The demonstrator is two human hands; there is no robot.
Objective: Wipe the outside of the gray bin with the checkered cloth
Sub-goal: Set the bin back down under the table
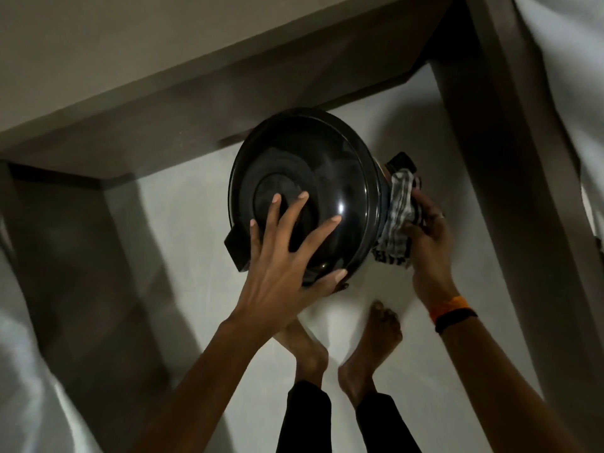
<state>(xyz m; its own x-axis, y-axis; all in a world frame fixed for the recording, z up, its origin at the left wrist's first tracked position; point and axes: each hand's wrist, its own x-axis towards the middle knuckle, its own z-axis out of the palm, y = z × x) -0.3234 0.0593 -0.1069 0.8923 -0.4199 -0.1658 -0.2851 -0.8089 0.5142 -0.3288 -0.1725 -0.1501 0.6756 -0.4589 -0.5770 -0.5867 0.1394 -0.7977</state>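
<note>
Shiny black plastic covers the top of the gray bin (313, 178), seen from right above. The lid is round and smooth like a dome, with a raised ring in the middle and a bright spot of light on it. A little square tab sticks out at its lower left edge. The bin stands on a pale, smooth floor (202, 230), close to a gray wall edge and just ahead of two bare feet (343, 341).

The left hand (287, 256) lies flat on the lid with its fingers spread wide, and the thumb hooks around the near rim. The right hand (428, 243) is on the right side of the bin. It is squeezed around the checkered cloth (397, 217), which is soft, crumpled and striped in white and dark squares. The cloth is pressed against the bin's side, just under the lid's edge. An orange band and a black band (452, 313) sit on the right wrist. Black trouser legs show at the bottom.
</note>
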